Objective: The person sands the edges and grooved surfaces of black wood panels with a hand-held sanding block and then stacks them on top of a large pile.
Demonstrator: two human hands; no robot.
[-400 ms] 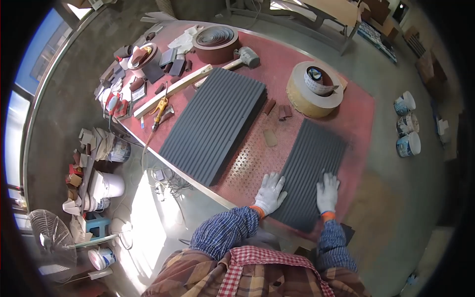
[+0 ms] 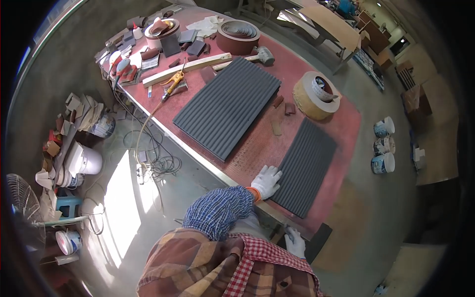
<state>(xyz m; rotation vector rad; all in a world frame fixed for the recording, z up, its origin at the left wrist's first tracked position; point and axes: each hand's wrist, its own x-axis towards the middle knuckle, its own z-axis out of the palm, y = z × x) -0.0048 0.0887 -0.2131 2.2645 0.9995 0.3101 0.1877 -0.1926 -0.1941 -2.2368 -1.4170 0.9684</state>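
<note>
My left hand (image 2: 267, 182), in a white glove with an orange cuff, lies with fingers apart at the left edge of a dark grey ribbed panel (image 2: 306, 166). That panel rests flat near the table's front right. My right hand (image 2: 295, 242), also gloved, is low at the table's front edge, off the panel. Its fingers are bent together around something small and greyish that I cannot make out. Close beside it is a dark flat board (image 2: 319, 242). A thicker stack of ribbed panels (image 2: 228, 106) lies to the left on the red table (image 2: 252, 143).
Sandpaper rolls (image 2: 238, 37), a tape-like roll (image 2: 316, 96), a mallet (image 2: 264, 56), a wooden strip (image 2: 188, 68) and a yellow air blow gun (image 2: 173, 85) lie on the table. Cables (image 2: 153, 158) trail on the floor at left. Buckets (image 2: 384, 145) stand at right.
My right hand has left the ribbed panel and moved down toward me, to the table's front edge. My left hand remains at the panel's edge. The view has shifted.
</note>
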